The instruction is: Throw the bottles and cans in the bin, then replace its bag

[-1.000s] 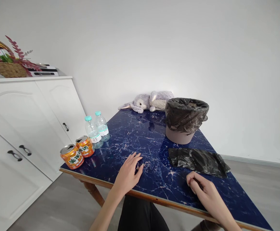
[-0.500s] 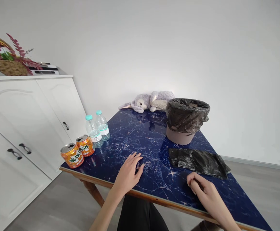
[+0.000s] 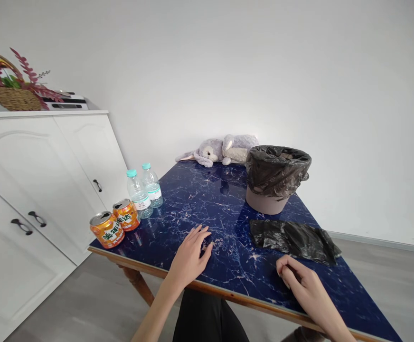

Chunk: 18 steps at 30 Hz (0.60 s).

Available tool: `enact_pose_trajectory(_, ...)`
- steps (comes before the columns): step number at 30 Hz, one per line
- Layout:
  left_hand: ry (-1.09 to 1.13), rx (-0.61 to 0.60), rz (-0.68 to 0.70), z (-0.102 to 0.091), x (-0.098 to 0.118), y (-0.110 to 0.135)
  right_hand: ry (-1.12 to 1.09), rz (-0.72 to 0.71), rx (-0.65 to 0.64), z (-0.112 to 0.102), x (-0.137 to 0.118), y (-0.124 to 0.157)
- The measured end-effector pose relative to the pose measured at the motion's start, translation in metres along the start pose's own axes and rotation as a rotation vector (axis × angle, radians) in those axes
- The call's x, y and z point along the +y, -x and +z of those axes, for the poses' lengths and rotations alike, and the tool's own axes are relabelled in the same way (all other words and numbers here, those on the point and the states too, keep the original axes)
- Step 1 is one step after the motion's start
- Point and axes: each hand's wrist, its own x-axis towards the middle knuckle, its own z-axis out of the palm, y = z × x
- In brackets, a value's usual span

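Observation:
My left hand [image 3: 192, 254] lies on the blue marbled tabletop [image 3: 207, 199] near its front edge, fingers stretched out and holding nothing. My right hand [image 3: 297, 279] rests on the same top with its fingers curled in; nothing shows in it. Just beyond it is a flattened black plastic bag [image 3: 294, 240], apart from the fingers. Behind that stands a bin [image 3: 266, 202] with a black liner [image 3: 278, 173] folded over its rim. To the left are two open orange drink cans [image 3: 108, 232] [image 3: 127, 216] and two clear bottles with turquoise caps [image 3: 140, 195] [image 3: 152, 186].
A grey plush rabbit [image 3: 217, 149] lies at the table's far end against the wall. On the left, a white cabinet [image 3: 43, 175] carries a wicker flower basket [image 3: 18, 98]. A wooden edge [image 3: 228, 295] runs along the table's front.

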Motion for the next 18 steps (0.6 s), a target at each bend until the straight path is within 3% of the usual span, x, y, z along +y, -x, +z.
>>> enact_pose_trajectory(8, -0.003, -0.009, -0.002, 0.001, -0.001, 0.000, 0.019, -0.016, -0.019, 0.000, -0.002, 0.000)
enact_pose_trajectory(12, -0.001, -0.022, -0.010, 0.001, -0.001, 0.001, 0.065, -0.054, -0.032, -0.012, -0.016, -0.014)
enact_pose_trajectory(15, -0.003, -0.042, -0.024, 0.000, 0.000, 0.000, 0.166, -0.187, 0.079, -0.031, -0.040, -0.038)
enact_pose_trajectory(18, 0.002, -0.040, -0.031, 0.000, 0.000, 0.000, 0.260, -0.301, 0.280, -0.051, -0.068, -0.068)
